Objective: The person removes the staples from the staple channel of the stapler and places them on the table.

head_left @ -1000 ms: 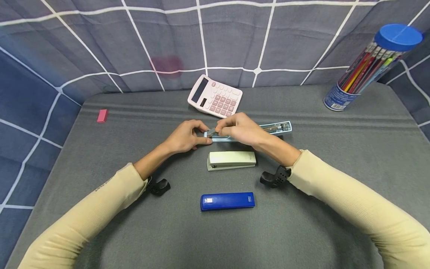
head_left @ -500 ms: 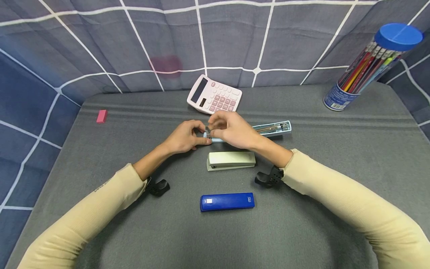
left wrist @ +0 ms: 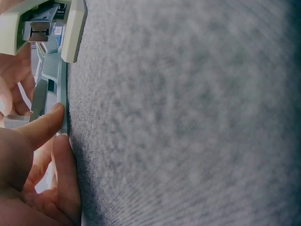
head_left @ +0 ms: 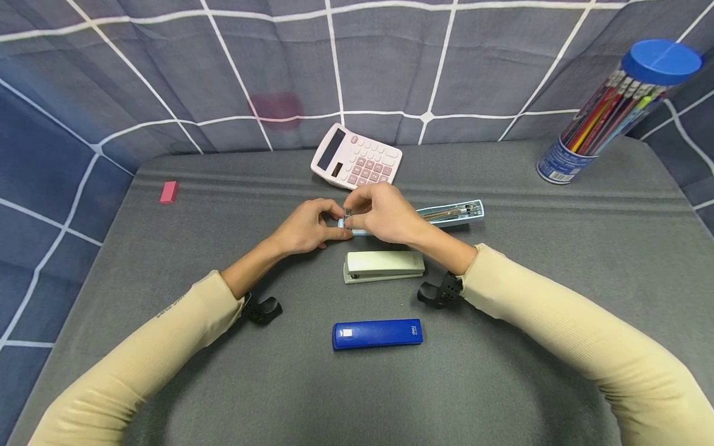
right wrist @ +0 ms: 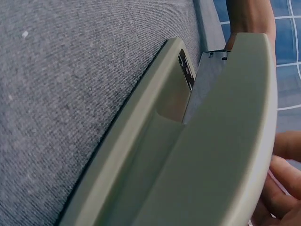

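A light blue stapler (head_left: 454, 213), its top lifted back and its metal inside exposed, lies in the middle of the table. My left hand (head_left: 308, 227) grips its left end between thumb and fingers; the left wrist view shows a fingertip (left wrist: 55, 110) on the base. My right hand (head_left: 387, 214) is over the stapler, thumb and forefinger pinching a small metal part (head_left: 348, 213) near that end. A pale green stapler (head_left: 385, 264) lies just in front, and it hides much of the right hand's work in the right wrist view.
A blue stapler (head_left: 377, 334) lies nearer the front edge. Behind the hands is a pink calculator (head_left: 359, 158). A pink eraser (head_left: 169, 192) lies at the back left; a blue-lidded tube of pencils (head_left: 608, 114) stands at the back right.
My right hand has moved left along the light blue stapler, closer to my left hand. The left hand keeps its place, and the other objects have not moved.
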### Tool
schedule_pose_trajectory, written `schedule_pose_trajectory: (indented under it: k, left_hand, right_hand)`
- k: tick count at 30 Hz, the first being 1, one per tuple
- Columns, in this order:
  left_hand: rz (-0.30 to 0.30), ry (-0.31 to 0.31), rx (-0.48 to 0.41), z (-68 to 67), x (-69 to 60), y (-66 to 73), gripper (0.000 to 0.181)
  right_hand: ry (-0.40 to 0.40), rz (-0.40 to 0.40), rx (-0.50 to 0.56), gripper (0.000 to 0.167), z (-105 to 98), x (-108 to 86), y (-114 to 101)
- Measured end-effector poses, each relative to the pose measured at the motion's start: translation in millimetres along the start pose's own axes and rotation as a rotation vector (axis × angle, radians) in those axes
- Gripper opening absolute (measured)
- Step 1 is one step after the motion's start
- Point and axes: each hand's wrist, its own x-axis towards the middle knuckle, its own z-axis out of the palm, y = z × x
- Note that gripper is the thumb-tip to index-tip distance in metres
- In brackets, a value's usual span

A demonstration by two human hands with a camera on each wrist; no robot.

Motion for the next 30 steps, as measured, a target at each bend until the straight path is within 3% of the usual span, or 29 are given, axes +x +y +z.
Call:
schedule_pose_trajectory:
  k: [4, 11, 15, 20, 30]
  left_hand:
    - [0.003, 0.000, 0.010, 0.8, 0.6, -0.7, 0.026]
    - [-0.007, -0.002, 0.014, 0.1, 0.4, -1.4, 0.028]
    - [-0.014, -0.004, 0.008, 0.3, 0.8, -1.8, 0.031]
    - [-0.006, -0.003, -0.003, 0.9, 1.6, -1.8, 0.029]
    - [-0.012, -0.002, -0.003, 0.2, 1.6, -0.3, 0.030]
  right_hand:
    - [0.027, 0.015, -0.008, 0.011, -1.1, -0.5, 0.3]
    - [0.007, 0.005, 0.013, 0.015, -2.6, 0.2, 2.9]
    - [0.004, 0.001, -0.034, 0.021, -1.9, 0.9, 3.2]
    - [0.027, -0.017, -0.084, 0.014, -1.4, 0.7, 3.3]
    - [0.060, -0.086, 0.103, 0.017, -16.1, -8.2, 2.7]
